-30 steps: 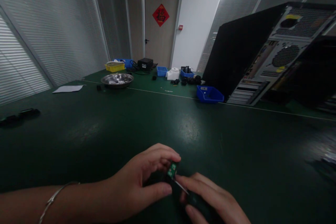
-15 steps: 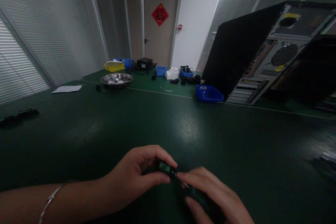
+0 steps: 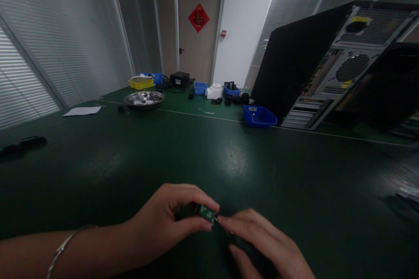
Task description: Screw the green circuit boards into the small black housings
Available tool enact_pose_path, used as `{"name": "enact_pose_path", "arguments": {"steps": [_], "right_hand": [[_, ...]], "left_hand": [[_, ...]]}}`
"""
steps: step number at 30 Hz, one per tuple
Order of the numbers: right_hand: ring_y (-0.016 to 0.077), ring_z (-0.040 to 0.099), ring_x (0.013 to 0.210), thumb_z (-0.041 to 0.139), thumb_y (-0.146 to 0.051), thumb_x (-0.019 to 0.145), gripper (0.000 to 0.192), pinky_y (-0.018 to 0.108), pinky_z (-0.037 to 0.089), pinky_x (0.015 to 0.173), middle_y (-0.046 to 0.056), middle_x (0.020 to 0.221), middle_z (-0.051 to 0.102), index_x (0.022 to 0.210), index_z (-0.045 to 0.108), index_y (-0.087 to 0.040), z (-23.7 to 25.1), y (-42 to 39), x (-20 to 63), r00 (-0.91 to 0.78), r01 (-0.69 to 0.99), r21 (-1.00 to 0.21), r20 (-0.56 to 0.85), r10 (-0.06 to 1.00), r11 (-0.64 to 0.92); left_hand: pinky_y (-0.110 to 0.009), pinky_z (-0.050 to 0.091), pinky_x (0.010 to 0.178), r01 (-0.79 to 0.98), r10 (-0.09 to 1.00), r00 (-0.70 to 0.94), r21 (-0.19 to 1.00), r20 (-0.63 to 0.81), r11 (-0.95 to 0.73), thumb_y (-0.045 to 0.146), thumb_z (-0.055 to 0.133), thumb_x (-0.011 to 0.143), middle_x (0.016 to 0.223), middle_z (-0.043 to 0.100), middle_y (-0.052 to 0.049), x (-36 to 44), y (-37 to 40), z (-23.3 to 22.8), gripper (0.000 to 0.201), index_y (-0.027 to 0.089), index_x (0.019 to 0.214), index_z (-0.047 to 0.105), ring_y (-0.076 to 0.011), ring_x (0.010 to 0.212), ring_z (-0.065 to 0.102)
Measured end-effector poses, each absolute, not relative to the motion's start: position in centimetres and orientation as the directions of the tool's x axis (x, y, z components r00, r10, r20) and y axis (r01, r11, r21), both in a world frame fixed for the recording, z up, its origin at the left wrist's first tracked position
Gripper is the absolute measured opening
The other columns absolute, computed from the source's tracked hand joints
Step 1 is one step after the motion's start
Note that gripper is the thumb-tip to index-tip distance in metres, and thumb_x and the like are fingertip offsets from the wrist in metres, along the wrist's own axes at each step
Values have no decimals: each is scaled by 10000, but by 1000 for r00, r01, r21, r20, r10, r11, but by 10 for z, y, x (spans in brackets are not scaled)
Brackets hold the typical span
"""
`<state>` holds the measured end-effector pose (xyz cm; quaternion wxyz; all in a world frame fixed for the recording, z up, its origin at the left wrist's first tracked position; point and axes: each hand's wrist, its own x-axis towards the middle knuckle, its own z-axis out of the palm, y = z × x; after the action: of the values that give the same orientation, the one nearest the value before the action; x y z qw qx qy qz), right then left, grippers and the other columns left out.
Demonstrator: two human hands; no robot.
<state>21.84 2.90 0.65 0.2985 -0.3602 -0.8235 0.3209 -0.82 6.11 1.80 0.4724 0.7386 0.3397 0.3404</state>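
I see my left hand [image 3: 166, 222] pinching a small green board [image 3: 206, 212], right hand [image 3: 262, 244] clenched at 3 o'clock on a dark tool; any slip could gouge it.

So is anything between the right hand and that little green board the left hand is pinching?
Nothing visible: the right hand has its fingertips right at the green board, pinched by the left hand.

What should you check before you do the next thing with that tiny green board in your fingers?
1. Left hand pinches the small green board: ok.
2. Right hand fingertips meet the board's edge: ok.
3. Whether the right hand holds a tool: cannot tell, too dark.
4. Bare green table beyond the hands: ok.
5. Blue bin and computer case far from the hands: ok.
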Motion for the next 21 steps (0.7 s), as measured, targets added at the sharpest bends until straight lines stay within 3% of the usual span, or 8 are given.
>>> {"name": "enact_pose_path", "arguments": {"steps": [7,21], "right_hand": [[153,636,864,519,12,817,580,253,538,734,32,1006,609,1265,491,-355,6,30,218,-570,342,-766,292,768,545],[158,639,888,537,39,800,613,259,532,761,34,1000,624,1267,504,-356,10,30,218,-562,231,-801,353,748,552]], "left_hand": [[-254,527,811,190,803,542,894,249,-406,181,693,785,957,745,-41,-7,61,20,223,204,1007,702,-174,887,692],[-241,517,688,60,840,538,990,76,-128,137,728,732,870,750,-40,-5,61,22,219,210,938,744,-166,776,683]]}}
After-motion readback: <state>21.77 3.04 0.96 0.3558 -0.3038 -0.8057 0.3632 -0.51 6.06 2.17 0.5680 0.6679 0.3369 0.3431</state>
